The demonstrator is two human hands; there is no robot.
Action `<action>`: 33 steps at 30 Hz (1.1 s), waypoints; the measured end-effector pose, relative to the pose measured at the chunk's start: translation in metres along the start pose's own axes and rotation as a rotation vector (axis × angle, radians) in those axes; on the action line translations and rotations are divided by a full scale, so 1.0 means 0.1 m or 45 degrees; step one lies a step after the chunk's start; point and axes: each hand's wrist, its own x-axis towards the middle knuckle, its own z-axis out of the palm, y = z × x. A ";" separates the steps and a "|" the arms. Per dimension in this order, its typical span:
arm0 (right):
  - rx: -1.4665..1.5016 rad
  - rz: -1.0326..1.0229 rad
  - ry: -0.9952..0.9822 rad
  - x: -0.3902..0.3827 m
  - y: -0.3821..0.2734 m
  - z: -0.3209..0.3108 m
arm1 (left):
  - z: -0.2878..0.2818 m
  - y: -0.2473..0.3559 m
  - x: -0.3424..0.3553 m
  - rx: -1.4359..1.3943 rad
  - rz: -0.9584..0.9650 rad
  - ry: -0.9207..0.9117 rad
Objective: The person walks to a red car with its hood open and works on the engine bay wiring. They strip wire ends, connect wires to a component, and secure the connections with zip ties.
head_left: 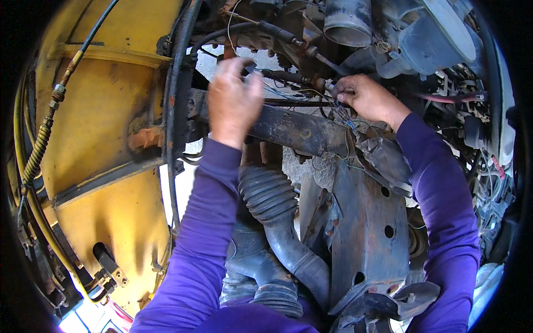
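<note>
My left hand [234, 102] is raised above the frame beam, smeared by motion, its thumb and fingers curled around a small black piece [250, 69] whose kind I cannot make out. To its right, my right hand [369, 99] pinches a bundle of thin wires [343, 115] beside a metal fitting. Between the two hands run thin blue and pale wires [288, 92]. Part of what the right fingers grip is hidden behind them. Below the hands lies a dark, rusty steel beam [300, 130].
A large yellow panel [105, 122] with cables stands at the left. Ribbed ducts [269, 194] rise below the hands, next to a steel bracket with holes [369, 233]. At the upper right are a grey plastic reservoir [427, 47], a dark cylinder [348, 22] and tangled wiring.
</note>
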 end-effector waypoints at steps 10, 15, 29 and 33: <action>0.133 0.267 -0.146 -0.02 -0.28 -0.07 | 0.30 0.08 -0.05 0.099 0.564 -0.518; 0.087 0.244 -0.167 -0.01 -0.26 -0.08 | 0.40 -0.08 0.00 0.199 0.399 -0.268; 0.141 0.192 -0.244 -0.02 -0.28 -0.15 | 0.28 0.01 0.23 0.262 0.524 -0.589; 0.162 0.153 -0.223 -0.03 -0.18 -0.12 | 0.54 0.15 0.52 0.200 0.445 -1.155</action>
